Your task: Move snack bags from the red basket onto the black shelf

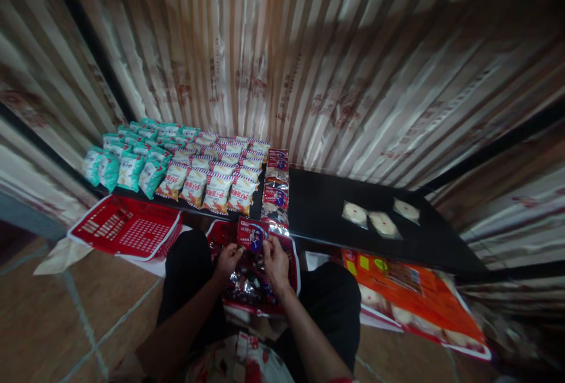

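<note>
Between my two hands, above a red basket [296, 265], I hold up a red and blue snack packet [251, 233]. My left hand [229, 258] pinches its lower left edge, and my right hand [276, 260] grips it on the right. More shiny packets [247, 284] like it fill the basket between my knees. Just beyond my hands, a column of the same red packets [276, 197] lies on the black shelf [315, 206].
Left of the red column stand rows of white chip bags [216, 193] and teal bags [129, 171]. Three round, wrapped pale cakes [383, 224] lie at the right. A red basket [132, 227] sits at the left; an orange package [415, 295] covers another tray at the right. A striped curtain [247, 47] hangs behind.
</note>
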Motion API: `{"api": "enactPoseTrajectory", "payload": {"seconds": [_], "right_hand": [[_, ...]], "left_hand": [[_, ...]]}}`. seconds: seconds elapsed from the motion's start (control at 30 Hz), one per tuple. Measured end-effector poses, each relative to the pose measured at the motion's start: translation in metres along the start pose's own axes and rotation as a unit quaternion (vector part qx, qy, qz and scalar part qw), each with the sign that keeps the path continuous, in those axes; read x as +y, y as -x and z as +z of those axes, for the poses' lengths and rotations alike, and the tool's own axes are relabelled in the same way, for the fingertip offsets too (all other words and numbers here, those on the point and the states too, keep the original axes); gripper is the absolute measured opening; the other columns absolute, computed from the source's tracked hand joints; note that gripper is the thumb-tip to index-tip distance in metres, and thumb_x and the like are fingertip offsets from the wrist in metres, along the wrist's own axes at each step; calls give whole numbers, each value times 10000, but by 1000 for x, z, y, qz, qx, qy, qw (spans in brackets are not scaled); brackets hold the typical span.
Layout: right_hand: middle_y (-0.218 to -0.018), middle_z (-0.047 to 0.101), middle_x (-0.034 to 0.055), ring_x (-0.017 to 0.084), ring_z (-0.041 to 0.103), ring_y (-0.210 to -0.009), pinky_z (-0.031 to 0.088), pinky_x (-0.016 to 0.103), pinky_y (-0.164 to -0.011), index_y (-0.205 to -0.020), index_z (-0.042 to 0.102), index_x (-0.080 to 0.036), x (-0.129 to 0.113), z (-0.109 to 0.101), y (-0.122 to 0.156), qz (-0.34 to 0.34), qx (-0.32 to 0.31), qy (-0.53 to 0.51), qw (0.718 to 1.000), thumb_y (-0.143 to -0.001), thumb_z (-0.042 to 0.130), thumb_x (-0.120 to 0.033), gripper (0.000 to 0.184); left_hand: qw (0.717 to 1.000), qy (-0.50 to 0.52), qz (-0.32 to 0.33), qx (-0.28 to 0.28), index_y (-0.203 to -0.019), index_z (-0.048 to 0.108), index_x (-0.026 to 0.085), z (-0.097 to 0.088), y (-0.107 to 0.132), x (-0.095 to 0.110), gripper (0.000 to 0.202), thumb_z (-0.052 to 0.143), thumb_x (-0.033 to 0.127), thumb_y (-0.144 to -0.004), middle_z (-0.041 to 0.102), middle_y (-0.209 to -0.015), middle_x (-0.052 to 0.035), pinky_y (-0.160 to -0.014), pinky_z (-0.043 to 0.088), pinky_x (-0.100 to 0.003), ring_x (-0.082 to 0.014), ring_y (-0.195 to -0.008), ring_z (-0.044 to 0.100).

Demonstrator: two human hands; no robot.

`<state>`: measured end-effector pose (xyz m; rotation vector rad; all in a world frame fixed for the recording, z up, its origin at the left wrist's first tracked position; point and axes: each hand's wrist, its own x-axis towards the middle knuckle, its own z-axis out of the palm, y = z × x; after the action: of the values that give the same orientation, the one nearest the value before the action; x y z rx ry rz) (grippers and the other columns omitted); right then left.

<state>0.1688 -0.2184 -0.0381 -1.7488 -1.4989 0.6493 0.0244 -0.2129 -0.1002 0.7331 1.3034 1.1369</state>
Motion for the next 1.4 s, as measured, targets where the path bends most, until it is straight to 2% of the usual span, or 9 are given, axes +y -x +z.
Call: {"api": "enactPoseTrajectory", "payload": {"seconds": [0.2,0.37,0.57,0.77,0.9,1.13,1.3,1.4], "right_hand": [[-740,687,62,198,630,-651,422,263,-596,-956,613,-187,-1,-16,-7,17,22,-13,1000,-861,338,-494,423],[-688,672,48,187,612,-617,414,255,-592,-943,614,-177,-4,-29,-14,29,51,-26,998,-844,360,-520,437],[-762,681,39,168,618,-663,427,242,-624,-893,590,-196,-3,-41,-17,26,49,-57,997,-857,374,-504,379],[-739,683,30,164,620,-640,434,238,-583,-926,600,-195,7,-47,-24,22,51,-99,994,-842,417,-503,367],[-742,688,36,170,620,-630,441,242,-560,-984,592,-186,9,-49,-27,34,65,-131,989,-829,438,-516,395],[-724,675,39,167,612,-633,453,238,-558,-985,585,-167,8,-49,-30,36,58,-178,982,-814,446,-543,435],[-690,645,22,147,564,-574,433,235,-546,-931,580,-161,11,-48,-40,45,70,-179,980,-808,457,-516,395],[-668,627,12,146,555,-566,428,235,-546,-925,574,-160,12,-48,-47,49,67,-177,981,-805,451,-513,392]], "left_hand": [[998,-28,24,-44,-666,568,173,10,12,19,419,697,560,-570,650,-669,-3,-663,457,-253,-153,-676,604],[997,-4,26,-68,-690,544,175,23,15,27,403,673,549,-612,624,-643,6,-602,446,-241,-132,-610,579],[996,-18,58,-59,-710,530,178,40,10,34,351,635,507,-647,602,-642,13,-589,428,-235,-125,-600,556],[993,-31,105,-42,-683,501,188,58,6,44,288,585,463,-686,577,-655,14,-619,421,-238,-132,-642,548],[991,-51,125,-24,-654,489,191,67,5,49,256,560,431,-708,521,-613,37,-581,387,-218,-110,-595,490],[985,-91,145,15,-647,488,198,81,1,63,247,526,420,-749,500,-602,37,-561,373,-206,-110,-584,471],[986,-110,124,22,-661,501,203,89,-11,63,247,543,431,-748,524,-595,33,-556,381,-209,-121,-579,499],[982,-132,127,34,-671,519,209,93,-19,65,195,530,382,-760,546,-615,27,-570,387,-214,-129,-600,514]]}}
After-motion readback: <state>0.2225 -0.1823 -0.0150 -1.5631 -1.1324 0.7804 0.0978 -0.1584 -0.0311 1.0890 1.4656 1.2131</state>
